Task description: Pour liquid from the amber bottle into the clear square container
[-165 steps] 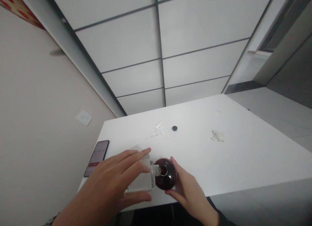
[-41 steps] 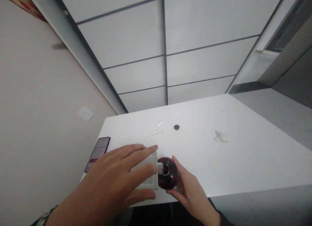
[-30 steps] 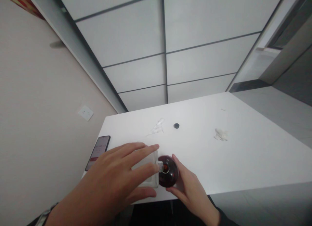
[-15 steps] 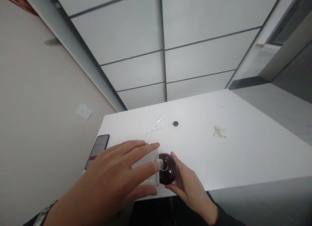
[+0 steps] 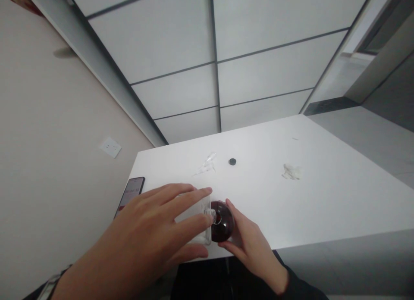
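Note:
My left hand (image 5: 161, 226) is closed around a clear, square-sided glass bottle (image 5: 203, 231), tipped on its side with its threaded neck pointing right. That neck meets the mouth of a round dark red bottle (image 5: 224, 226); whether liquid is passing between them I cannot tell. Around the right side of the dark red bottle my right hand (image 5: 250, 244) is wrapped, thumb and fingers on opposite sides. Much of the clear bottle's body is hidden by my left hand.
Farther back on the white table (image 5: 258, 192) are a small dark cap (image 5: 232, 161) and a clear plastic piece, perhaps a dropper (image 5: 207, 164). A phone (image 5: 132, 192) lies at the left edge. Crumpled bits (image 5: 291, 171) lie to the right. White panelled doors (image 5: 181, 97) stand behind.
The view has shifted slightly, so the table items sit a little higher. Both hands keep the same hold, and the two bottles remain neck to mouth.

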Demonstrator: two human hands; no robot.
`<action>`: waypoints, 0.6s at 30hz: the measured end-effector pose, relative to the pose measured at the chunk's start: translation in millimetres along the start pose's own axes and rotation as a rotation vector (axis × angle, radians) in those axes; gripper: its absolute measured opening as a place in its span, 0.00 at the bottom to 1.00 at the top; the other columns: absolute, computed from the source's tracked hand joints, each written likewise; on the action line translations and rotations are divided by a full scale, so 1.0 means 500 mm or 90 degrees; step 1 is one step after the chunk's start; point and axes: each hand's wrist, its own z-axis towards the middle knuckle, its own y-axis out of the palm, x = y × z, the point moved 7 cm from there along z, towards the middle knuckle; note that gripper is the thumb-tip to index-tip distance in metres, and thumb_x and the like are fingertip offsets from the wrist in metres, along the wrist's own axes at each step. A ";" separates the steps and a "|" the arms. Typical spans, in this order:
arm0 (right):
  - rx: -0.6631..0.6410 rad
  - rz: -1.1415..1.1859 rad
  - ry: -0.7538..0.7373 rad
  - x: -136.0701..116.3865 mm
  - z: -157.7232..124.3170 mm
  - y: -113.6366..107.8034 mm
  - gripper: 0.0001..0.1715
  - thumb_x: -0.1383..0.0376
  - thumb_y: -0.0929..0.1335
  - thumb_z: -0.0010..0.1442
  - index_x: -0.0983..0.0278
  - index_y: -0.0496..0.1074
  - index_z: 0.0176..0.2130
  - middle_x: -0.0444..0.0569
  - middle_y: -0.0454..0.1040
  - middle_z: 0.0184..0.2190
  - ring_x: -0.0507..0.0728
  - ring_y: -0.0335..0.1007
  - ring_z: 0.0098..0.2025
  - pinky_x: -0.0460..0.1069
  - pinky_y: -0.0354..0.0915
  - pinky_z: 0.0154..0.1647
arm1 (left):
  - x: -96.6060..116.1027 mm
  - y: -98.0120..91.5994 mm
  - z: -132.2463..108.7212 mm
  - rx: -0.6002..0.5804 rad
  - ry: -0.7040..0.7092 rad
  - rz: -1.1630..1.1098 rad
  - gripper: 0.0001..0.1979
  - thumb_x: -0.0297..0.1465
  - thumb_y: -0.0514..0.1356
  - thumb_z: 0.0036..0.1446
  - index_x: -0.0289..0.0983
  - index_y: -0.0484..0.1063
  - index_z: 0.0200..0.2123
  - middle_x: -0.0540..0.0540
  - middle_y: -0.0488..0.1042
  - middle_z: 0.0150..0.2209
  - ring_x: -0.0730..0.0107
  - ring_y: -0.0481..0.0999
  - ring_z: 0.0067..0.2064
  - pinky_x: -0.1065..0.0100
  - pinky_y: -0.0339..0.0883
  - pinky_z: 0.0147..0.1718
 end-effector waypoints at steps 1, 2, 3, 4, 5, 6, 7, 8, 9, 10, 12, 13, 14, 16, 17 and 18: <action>0.001 0.001 0.000 -0.001 0.000 -0.001 0.61 0.56 0.75 0.66 0.48 0.35 0.78 0.59 0.66 0.71 0.70 0.69 0.69 0.68 0.72 0.64 | 0.000 -0.001 0.001 -0.002 0.001 0.001 0.10 0.40 0.57 0.74 0.46 0.72 0.53 0.50 0.79 0.61 0.55 0.81 0.56 0.54 0.80 0.53; 0.002 0.001 -0.001 -0.002 0.001 -0.001 0.61 0.56 0.75 0.66 0.48 0.34 0.78 0.59 0.66 0.71 0.70 0.69 0.68 0.68 0.72 0.64 | 0.001 -0.002 0.003 -0.002 0.003 0.001 0.09 0.39 0.58 0.73 0.46 0.73 0.52 0.51 0.79 0.61 0.56 0.81 0.56 0.54 0.80 0.53; 0.003 0.001 -0.003 -0.003 0.002 -0.002 0.61 0.56 0.75 0.66 0.48 0.34 0.78 0.59 0.66 0.71 0.70 0.69 0.68 0.68 0.72 0.64 | 0.002 -0.003 0.004 -0.003 0.005 0.002 0.09 0.39 0.58 0.73 0.46 0.73 0.52 0.51 0.79 0.60 0.56 0.81 0.56 0.55 0.80 0.52; 0.004 0.001 -0.004 -0.004 0.002 -0.002 0.61 0.56 0.75 0.65 0.48 0.35 0.78 0.59 0.66 0.71 0.70 0.69 0.68 0.68 0.72 0.64 | 0.003 -0.005 0.007 -0.002 0.008 0.004 0.08 0.38 0.57 0.73 0.46 0.73 0.51 0.51 0.80 0.60 0.56 0.81 0.55 0.55 0.80 0.52; 0.005 0.002 -0.005 -0.004 0.003 -0.002 0.61 0.56 0.75 0.65 0.48 0.35 0.78 0.59 0.66 0.71 0.70 0.69 0.68 0.67 0.72 0.64 | 0.004 -0.006 0.009 -0.002 0.009 0.005 0.08 0.38 0.57 0.74 0.46 0.73 0.51 0.51 0.80 0.59 0.57 0.82 0.55 0.55 0.80 0.51; 0.005 0.002 -0.005 -0.005 0.003 -0.002 0.62 0.56 0.75 0.65 0.48 0.35 0.78 0.58 0.66 0.71 0.70 0.69 0.68 0.67 0.73 0.63 | 0.005 -0.008 0.010 0.000 0.010 0.006 0.08 0.38 0.57 0.74 0.46 0.73 0.51 0.51 0.80 0.59 0.57 0.82 0.54 0.55 0.81 0.50; 0.005 0.003 -0.006 -0.005 0.003 -0.002 0.62 0.56 0.75 0.65 0.47 0.34 0.78 0.58 0.66 0.71 0.70 0.69 0.68 0.67 0.73 0.63 | 0.005 -0.009 0.012 0.000 0.011 0.008 0.08 0.38 0.57 0.73 0.46 0.73 0.50 0.52 0.80 0.59 0.57 0.82 0.54 0.56 0.81 0.50; 0.005 0.004 -0.006 -0.004 0.003 -0.001 0.62 0.56 0.75 0.65 0.47 0.34 0.78 0.58 0.66 0.71 0.70 0.69 0.69 0.68 0.73 0.63 | 0.006 -0.010 0.012 0.000 0.011 0.009 0.07 0.38 0.58 0.73 0.46 0.73 0.50 0.52 0.80 0.59 0.57 0.81 0.54 0.56 0.81 0.50; 0.005 0.004 -0.007 -0.004 0.002 0.000 0.62 0.56 0.75 0.65 0.47 0.34 0.78 0.58 0.66 0.71 0.69 0.69 0.69 0.68 0.72 0.64 | 0.006 -0.010 0.012 -0.001 0.010 0.012 0.07 0.38 0.59 0.72 0.46 0.73 0.50 0.52 0.80 0.59 0.57 0.81 0.55 0.56 0.80 0.51; 0.005 0.005 -0.007 -0.003 0.001 0.001 0.62 0.56 0.75 0.65 0.47 0.34 0.78 0.57 0.66 0.71 0.69 0.68 0.69 0.68 0.72 0.64 | 0.007 -0.009 0.012 -0.005 0.010 0.014 0.07 0.38 0.60 0.72 0.46 0.73 0.50 0.52 0.80 0.59 0.58 0.81 0.55 0.57 0.80 0.51; 0.004 0.007 -0.003 0.000 0.000 0.003 0.62 0.56 0.75 0.65 0.48 0.34 0.78 0.57 0.65 0.72 0.69 0.68 0.69 0.67 0.72 0.64 | 0.008 -0.009 0.011 -0.014 0.014 0.023 0.08 0.37 0.62 0.70 0.46 0.74 0.51 0.51 0.80 0.60 0.58 0.80 0.56 0.58 0.80 0.52; 0.004 0.008 0.000 0.001 -0.001 0.003 0.62 0.56 0.75 0.65 0.48 0.35 0.78 0.57 0.65 0.72 0.69 0.68 0.69 0.67 0.72 0.64 | 0.009 -0.009 0.011 -0.017 0.016 0.027 0.08 0.37 0.62 0.70 0.46 0.74 0.51 0.51 0.80 0.59 0.58 0.80 0.55 0.58 0.80 0.52; 0.004 0.009 0.003 0.002 -0.001 0.003 0.61 0.56 0.75 0.65 0.48 0.35 0.78 0.56 0.65 0.72 0.69 0.68 0.69 0.67 0.72 0.64 | 0.009 -0.009 0.011 -0.018 0.019 0.030 0.08 0.37 0.62 0.70 0.46 0.74 0.51 0.50 0.80 0.59 0.58 0.80 0.55 0.58 0.80 0.51; 0.005 0.011 0.002 0.001 -0.001 0.003 0.61 0.56 0.75 0.66 0.49 0.35 0.78 0.56 0.65 0.72 0.68 0.68 0.70 0.66 0.72 0.65 | 0.010 -0.011 0.012 -0.018 0.022 0.033 0.08 0.37 0.61 0.71 0.46 0.74 0.51 0.51 0.80 0.59 0.58 0.80 0.55 0.58 0.80 0.51; 0.005 0.011 -0.001 0.001 -0.001 0.003 0.61 0.56 0.75 0.66 0.49 0.35 0.78 0.56 0.65 0.72 0.68 0.67 0.70 0.66 0.71 0.65 | 0.010 -0.012 0.013 -0.018 0.023 0.034 0.08 0.37 0.59 0.72 0.46 0.73 0.51 0.51 0.80 0.59 0.58 0.80 0.55 0.57 0.80 0.51; 0.004 0.011 -0.003 0.000 0.000 0.002 0.61 0.56 0.75 0.66 0.49 0.35 0.78 0.57 0.64 0.72 0.68 0.67 0.70 0.66 0.71 0.65 | 0.010 -0.012 0.013 -0.018 0.022 0.034 0.08 0.37 0.58 0.73 0.46 0.73 0.51 0.51 0.80 0.59 0.58 0.80 0.55 0.57 0.80 0.51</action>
